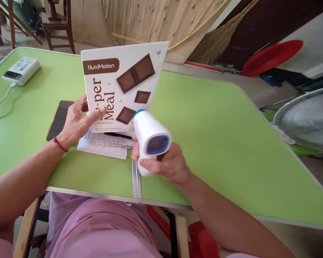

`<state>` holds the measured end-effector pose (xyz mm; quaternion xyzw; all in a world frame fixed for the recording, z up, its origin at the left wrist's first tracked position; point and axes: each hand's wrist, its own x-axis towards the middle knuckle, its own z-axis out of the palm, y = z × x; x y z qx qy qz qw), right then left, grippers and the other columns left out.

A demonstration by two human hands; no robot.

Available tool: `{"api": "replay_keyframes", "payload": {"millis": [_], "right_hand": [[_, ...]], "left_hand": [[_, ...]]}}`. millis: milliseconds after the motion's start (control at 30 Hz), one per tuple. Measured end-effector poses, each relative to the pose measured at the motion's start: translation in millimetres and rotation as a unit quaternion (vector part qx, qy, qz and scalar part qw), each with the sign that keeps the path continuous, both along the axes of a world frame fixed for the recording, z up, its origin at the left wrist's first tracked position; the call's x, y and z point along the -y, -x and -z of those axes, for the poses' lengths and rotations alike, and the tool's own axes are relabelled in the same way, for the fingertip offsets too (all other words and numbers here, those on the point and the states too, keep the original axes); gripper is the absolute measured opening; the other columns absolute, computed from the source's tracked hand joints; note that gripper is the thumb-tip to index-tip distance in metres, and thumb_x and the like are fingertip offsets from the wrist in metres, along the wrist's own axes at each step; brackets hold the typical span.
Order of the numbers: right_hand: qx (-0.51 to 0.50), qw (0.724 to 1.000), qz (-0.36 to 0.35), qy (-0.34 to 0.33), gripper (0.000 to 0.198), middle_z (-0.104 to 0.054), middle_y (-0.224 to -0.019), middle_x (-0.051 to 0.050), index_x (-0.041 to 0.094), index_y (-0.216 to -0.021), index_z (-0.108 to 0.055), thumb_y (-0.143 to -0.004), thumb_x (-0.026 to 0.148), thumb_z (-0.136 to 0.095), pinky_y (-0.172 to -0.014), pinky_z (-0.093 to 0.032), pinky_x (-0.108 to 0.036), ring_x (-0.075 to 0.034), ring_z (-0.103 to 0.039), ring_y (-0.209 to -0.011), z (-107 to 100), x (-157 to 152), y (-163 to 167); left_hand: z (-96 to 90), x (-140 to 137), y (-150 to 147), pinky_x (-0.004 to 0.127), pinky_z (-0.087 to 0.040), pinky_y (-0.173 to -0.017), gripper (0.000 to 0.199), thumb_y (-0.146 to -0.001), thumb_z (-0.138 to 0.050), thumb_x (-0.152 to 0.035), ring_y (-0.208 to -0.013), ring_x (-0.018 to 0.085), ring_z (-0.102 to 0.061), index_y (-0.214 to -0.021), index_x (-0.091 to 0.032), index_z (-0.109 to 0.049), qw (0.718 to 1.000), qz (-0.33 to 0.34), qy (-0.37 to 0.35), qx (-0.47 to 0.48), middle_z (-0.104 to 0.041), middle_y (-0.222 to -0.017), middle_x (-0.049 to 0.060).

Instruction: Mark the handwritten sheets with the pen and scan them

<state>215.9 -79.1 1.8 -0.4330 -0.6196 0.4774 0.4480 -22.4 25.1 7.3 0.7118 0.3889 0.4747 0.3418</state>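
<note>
My left hand (82, 116) grips the lower left edge of a white NutriMotion box (129, 68) with chocolate pieces printed on it, thumb across the front. The box is held up above the green table. In my right hand (172, 163) is a white and blue infrared thermometer (153, 134), its dark screen turned toward me and its front end close to the box's lower right part. Under the box lie handwritten papers (104, 145) with a black pen (118, 135) on top. A dark smartphone (58, 120) rests beside my left wrist, partly hidden by the hand.
At the far left of the green table (218, 143) stands a white power bank (22, 71) with a cable. A metal seam crosses the tabletop near me. Beyond it are a wooden chair (57, 27), a straw broom (218, 39), a red basin (271, 57) and a round, covered object (309, 118).
</note>
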Motion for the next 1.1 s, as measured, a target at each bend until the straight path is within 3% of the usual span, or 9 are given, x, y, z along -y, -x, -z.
{"api": "replay_keyframes", "payload": {"millis": [100,333,500,767,1100], "right_hand": [[0.01,0.998,0.005,0.054,0.026,-0.067,-0.07,-0.002,0.02,-0.077,-0.066,-0.067,0.038,-0.082,-0.055,-0.052,-0.032,-0.017,-0.061,-0.061,4,1,11],[-0.007,0.994,0.038,0.104,0.036,-0.064,-0.07,-0.001,0.021,-0.072,-0.062,-0.069,0.052,-0.079,-0.06,-0.054,-0.032,-0.016,-0.059,-0.064,13,-4,21],[-0.023,0.991,0.021,0.127,0.045,-0.067,-0.07,-0.002,0.02,-0.07,-0.064,-0.064,0.06,-0.083,-0.061,-0.055,-0.032,-0.017,-0.062,-0.064,11,-5,24],[-0.048,0.99,-0.003,0.134,0.048,-0.069,-0.07,-0.002,0.021,-0.071,-0.065,-0.06,0.062,-0.086,-0.061,-0.058,-0.033,-0.018,-0.064,-0.064,10,-7,25],[-0.038,0.991,-0.021,0.128,0.048,-0.067,-0.072,-0.003,0.021,-0.074,-0.063,-0.065,0.064,-0.083,-0.063,-0.056,-0.034,-0.018,-0.063,-0.066,10,-6,25]], "left_hand": [[-0.7,2,0,0.036,-0.062,-0.074,0.045,-0.087,-0.071,-0.057,-0.089,0.024,-0.073,-0.109,-0.019,-0.065,1.0,0.002,0.008,-0.024,-0.076,-0.101,0.008],[-0.9,-1,0,0.031,-0.057,-0.068,0.041,-0.091,-0.064,-0.058,-0.079,0.019,-0.07,-0.109,-0.021,-0.066,0.996,0.003,-0.025,-0.088,-0.076,-0.095,0.003],[-1.9,-2,-1,0.03,-0.057,-0.069,0.044,-0.091,-0.064,-0.06,-0.085,0.02,-0.07,-0.112,-0.021,-0.064,0.995,0.02,-0.021,-0.093,-0.075,-0.103,0.004],[-1.2,-3,-1,0.032,-0.058,-0.075,0.049,-0.09,-0.061,-0.066,-0.088,0.021,-0.07,-0.112,-0.022,-0.064,0.995,0.021,-0.033,-0.092,-0.075,-0.107,0.004],[-3.7,0,1,0.033,-0.057,-0.075,0.043,-0.092,-0.061,-0.06,-0.09,0.022,-0.07,-0.109,-0.021,-0.065,0.993,0.015,-0.03,-0.116,-0.073,-0.111,0.006]]}}
